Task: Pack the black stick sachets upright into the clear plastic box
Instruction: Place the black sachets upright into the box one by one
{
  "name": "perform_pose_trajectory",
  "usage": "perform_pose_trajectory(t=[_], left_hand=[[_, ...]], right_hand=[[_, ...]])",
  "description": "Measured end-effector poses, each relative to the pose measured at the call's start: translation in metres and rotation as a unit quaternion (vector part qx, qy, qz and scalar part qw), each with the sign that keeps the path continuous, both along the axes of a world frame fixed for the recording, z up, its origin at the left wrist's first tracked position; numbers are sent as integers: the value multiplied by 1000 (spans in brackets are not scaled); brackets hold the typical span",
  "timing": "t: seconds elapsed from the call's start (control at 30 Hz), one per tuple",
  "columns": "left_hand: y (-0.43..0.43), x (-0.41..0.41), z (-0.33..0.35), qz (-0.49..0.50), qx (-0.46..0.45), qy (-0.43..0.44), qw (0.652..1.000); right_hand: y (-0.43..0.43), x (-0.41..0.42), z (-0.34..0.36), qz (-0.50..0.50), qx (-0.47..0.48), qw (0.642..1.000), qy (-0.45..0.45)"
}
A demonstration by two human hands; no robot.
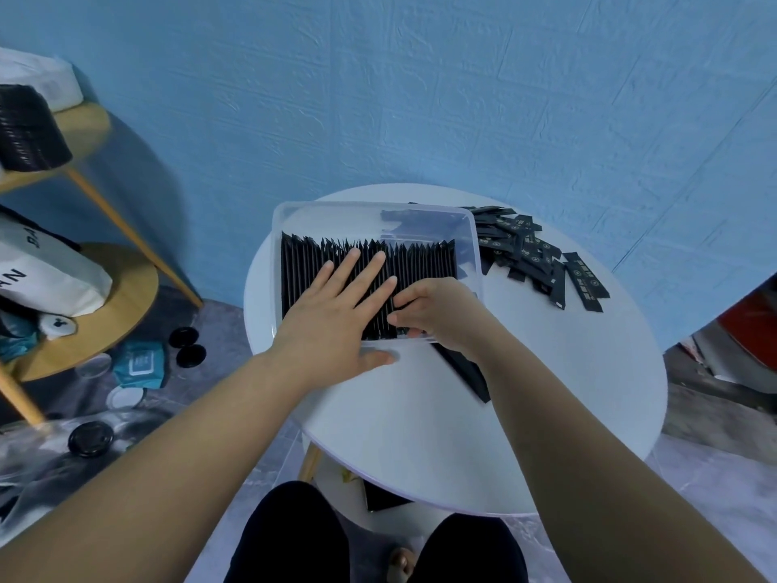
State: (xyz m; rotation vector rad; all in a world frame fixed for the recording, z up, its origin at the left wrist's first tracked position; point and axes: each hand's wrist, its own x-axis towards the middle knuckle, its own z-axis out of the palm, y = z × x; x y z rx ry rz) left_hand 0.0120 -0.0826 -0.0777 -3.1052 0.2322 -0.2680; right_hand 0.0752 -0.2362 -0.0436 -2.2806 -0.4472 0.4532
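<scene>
In the clear plastic box (370, 208), the left hand (336, 305) presses straight, spread fingers on the packed black stick sachets (424, 263). At the box's near right corner, the right hand (437, 313) apparently pinches a sachet bundle (462, 372), its long axis pointing into the box.

I see a clear plastic box (332, 218), rounded corners, on the far part of the white bench (420, 435), black stick sachets (424, 263) standing on end in a tight left-to-right row inside, loose heap (529, 250) of printed ones flat just right of it, small bundle (464, 372) at its near right corner.
</scene>
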Motion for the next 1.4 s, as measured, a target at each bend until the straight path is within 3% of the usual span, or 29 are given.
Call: perform_pose_trajectory(t=[0.13,0.3,0.5,0.63,0.7,0.8,0.83,0.9,1.0,1.1,1.4], left_hand=[[0,1,0,3,-6,-5,1000],[1,4,5,17,-9,20,1000],[1,6,9,21,1,44,999],[2,7,8,20,-5,55,998],[2,7,9,19,-2,60,998],[3,8,13,28,0,83,996],[2,8,15,29,-1,88,996],[4,8,16,27,-6,91,995],[8,5,15,16,-18,92,995],[12,-2,13,20,-10,96,995],[17,-15,14,12,-16,108,994]], right_hand=[[0,3,-1,2,13,1000,2],[3,11,-1,36,-34,998,-31],[-1,16,2,43,-6,999,14],[-9,8,11,63,-32,995,-67],[-21,0,9,28,45,991,-123],[-52,-10,-3,-111,195,955,-192],[-63,-10,-9,-157,188,945,-215],[-84,-4,-22,-197,79,952,-222],[-99,0,-45,-101,-111,982,-111],[-101,-5,-62,-10,-226,969,-101],[-116,0,-47,-126,-71,986,-86]])
